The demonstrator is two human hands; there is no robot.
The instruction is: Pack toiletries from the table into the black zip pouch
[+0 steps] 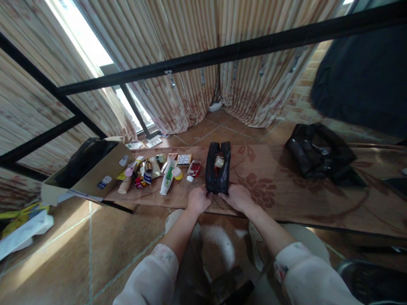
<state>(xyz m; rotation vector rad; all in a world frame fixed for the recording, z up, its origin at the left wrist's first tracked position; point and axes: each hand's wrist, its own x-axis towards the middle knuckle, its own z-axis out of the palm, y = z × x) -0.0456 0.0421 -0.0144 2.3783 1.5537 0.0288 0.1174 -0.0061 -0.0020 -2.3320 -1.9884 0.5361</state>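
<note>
A black pouch (209,169) stands on the cloth-covered bench in front of me, its top unzipped and gaping. Inside it a small item with a whitish cap (219,162) shows. My left hand (199,199) is closed at the pouch's near left corner, thumb against the edge. On the near right corner my right hand (237,198) grips in the same way. Left of the pouch lie a red transparent case (194,168), a small white cap (190,178), a yellow jar with a pale lid (177,173) and a white-and-green tube (168,176).
Several cosmetics, including a beige bottle (124,185) and a glittery compact (184,159), lie farther left. An open cardboard box (92,173) with dark contents stands at the bench's left end. A translucent black bag (318,152) sits on the right. A black metal bar (203,59) crosses beyond the bench.
</note>
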